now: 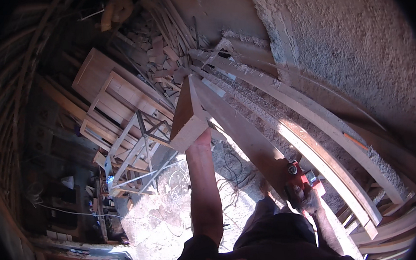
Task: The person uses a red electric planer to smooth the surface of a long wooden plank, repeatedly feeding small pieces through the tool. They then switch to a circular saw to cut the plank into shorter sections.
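My left hand [202,139] grips the near end of a thick wooden board [186,119], which is raised and stretches away from me. Its fingers are mostly hidden behind the wood. Low on the right, my right hand [311,201] is closed on a red and black electric hand planer [302,179]. The planer is at the near end of a long wide plank [247,134], which runs away from me; whether its sole touches the wood, I cannot tell.
Long beams [308,105] covered in shavings lie to the right, beside a rough wall [347,31]. A panelled door [116,86] and a metal frame [143,140] stand to the left. Offcuts [160,50] are heaped at the far end. Cables [233,169] trail over the floor.
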Tool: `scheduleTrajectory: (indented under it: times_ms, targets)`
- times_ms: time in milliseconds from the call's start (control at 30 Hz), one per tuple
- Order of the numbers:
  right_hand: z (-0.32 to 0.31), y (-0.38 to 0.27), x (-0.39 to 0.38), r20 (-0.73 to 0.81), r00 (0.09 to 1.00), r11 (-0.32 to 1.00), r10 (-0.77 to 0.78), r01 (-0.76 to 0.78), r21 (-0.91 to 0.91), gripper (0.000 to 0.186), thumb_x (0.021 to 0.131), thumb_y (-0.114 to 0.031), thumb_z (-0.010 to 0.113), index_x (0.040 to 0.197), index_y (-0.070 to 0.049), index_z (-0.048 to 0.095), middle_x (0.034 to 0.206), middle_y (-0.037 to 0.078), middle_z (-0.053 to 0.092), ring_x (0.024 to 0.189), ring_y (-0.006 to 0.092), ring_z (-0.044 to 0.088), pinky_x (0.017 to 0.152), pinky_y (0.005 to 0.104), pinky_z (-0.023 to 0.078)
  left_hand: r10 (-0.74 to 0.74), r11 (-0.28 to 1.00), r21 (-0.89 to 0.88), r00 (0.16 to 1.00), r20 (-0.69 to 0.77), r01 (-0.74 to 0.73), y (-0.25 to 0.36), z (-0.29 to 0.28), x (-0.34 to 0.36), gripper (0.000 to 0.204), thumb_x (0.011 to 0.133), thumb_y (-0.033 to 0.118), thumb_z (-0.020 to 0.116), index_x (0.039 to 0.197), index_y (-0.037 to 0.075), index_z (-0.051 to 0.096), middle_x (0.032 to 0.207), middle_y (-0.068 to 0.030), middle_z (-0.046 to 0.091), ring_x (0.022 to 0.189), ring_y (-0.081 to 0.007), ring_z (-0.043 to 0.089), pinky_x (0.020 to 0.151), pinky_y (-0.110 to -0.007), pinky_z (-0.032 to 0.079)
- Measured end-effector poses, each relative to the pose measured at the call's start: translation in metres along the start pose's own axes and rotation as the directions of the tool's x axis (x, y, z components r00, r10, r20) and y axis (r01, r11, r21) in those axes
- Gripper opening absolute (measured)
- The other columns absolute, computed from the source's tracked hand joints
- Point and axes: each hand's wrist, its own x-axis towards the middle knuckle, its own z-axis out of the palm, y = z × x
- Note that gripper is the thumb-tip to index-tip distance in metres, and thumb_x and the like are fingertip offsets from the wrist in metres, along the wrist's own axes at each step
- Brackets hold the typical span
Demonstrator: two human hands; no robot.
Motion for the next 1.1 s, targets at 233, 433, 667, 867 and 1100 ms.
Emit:
scheduleTrajectory:
  times_ms: [233,433,667,867,1100]
  targets:
    - [0.006,0.012,0.005,0.025,0.993,0.993,-0.113,0.112,0.023,0.051,0.104,-0.050,0.056,0.107,0.001,0.060,0.065,0.021,0.064,0.062,0.0342,0.071,0.051,0.0453,0.048,0.098,0.993,-0.069,0.992,0.081,-0.093,-0.020,-0.013,0.006,0.043,0.107,0.044,0.045,0.134,0.013,0.058,0.125,-0.0088,0.065,0.117,-0.0277,0.064,0.099,-0.048,0.052]
    - [0.001,0.028,0.013,0.059,0.995,0.995,-0.086,0.083,0.055,0.054,0.105,-0.052,0.055,0.107,0.003,0.058,0.066,0.019,0.065,0.061,0.0310,0.071,0.051,0.0449,0.049,0.088,0.993,-0.073,0.992,-0.095,-0.095,-0.016,0.005,0.000,0.043,0.107,0.043,0.041,0.133,0.013,0.057,0.123,-0.0088,0.065,0.114,-0.0278,0.065,0.097,-0.049,0.053]
    - [0.000,0.017,0.010,0.094,0.994,0.999,0.048,-0.049,0.006,0.054,0.106,-0.049,0.053,0.123,0.002,0.062,0.073,0.017,0.069,0.072,0.0311,0.073,0.060,0.0432,0.052,0.044,0.996,-0.082,0.998,-0.039,-0.047,-0.007,0.002,0.008,0.038,0.108,0.038,0.040,0.128,0.012,0.060,0.117,-0.0064,0.068,0.107,-0.0267,0.068,0.091,-0.047,0.057]
    - [-0.005,0.002,0.003,0.103,0.993,0.999,0.049,-0.048,-0.015,0.057,0.107,-0.050,0.050,0.127,0.002,0.062,0.099,0.023,0.074,0.093,0.0354,0.073,0.076,0.0448,0.055,0.051,0.994,-0.092,0.993,-0.105,-0.061,-0.013,0.010,0.001,0.045,0.111,0.042,0.032,0.138,0.012,0.052,0.130,-0.0096,0.062,0.120,-0.0291,0.062,0.102,-0.050,0.051]
    - [-0.006,-0.015,-0.004,0.155,0.986,0.996,0.062,-0.071,0.054,0.055,0.107,-0.048,0.050,0.133,0.000,0.062,0.108,0.022,0.074,0.100,0.0333,0.073,0.082,0.0409,0.055,0.017,0.992,-0.122,0.976,-0.218,-0.044,-0.001,0.027,-0.011,0.045,0.112,0.041,0.032,0.141,0.013,0.050,0.132,-0.0100,0.060,0.121,-0.0308,0.061,0.102,-0.052,0.050]
